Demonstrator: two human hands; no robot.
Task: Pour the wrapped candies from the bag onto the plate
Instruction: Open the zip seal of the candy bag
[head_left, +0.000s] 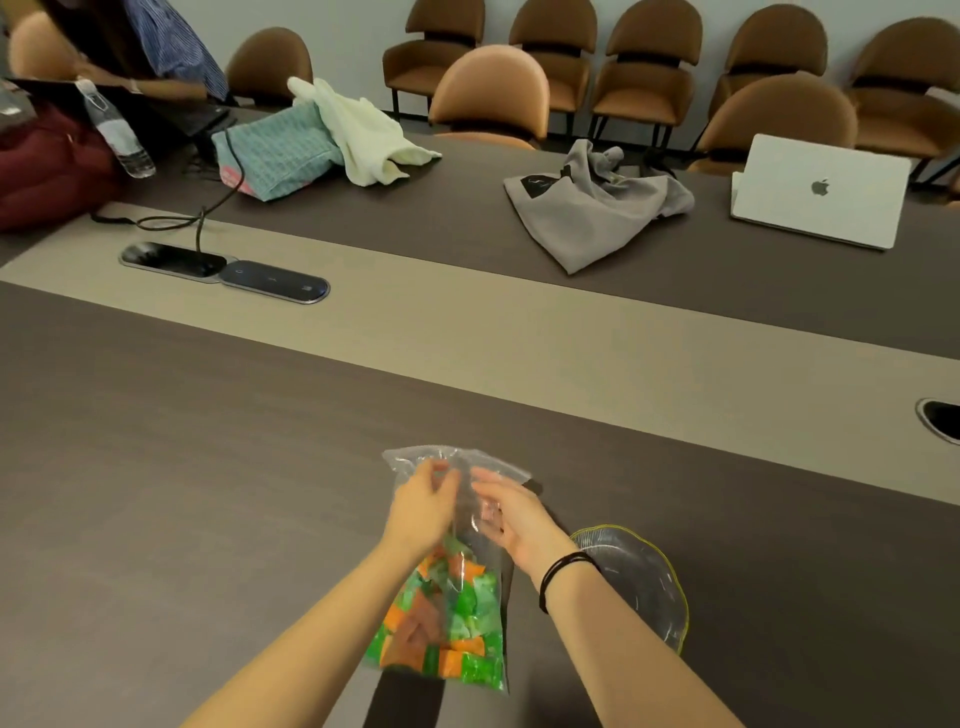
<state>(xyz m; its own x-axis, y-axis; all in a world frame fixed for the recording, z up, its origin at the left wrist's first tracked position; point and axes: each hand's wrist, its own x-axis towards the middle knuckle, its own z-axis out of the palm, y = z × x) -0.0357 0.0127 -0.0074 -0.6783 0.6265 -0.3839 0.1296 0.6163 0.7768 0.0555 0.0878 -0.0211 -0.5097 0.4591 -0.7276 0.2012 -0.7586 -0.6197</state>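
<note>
A clear plastic bag hangs upright at the table's near edge, its lower half full of green and orange wrapped candies. My left hand pinches the bag's top from the left. My right hand grips the top from the right, a black band on its wrist. A clear glass plate with a yellowish rim lies on the table just right of the bag, partly hidden by my right forearm. Nothing lies on the visible part of the plate.
The dark table has a beige strip with a power panel at left. Beyond lie a grey cloth bag, a white laptop, towels and a water bottle. A person sits far left; brown chairs line the wall.
</note>
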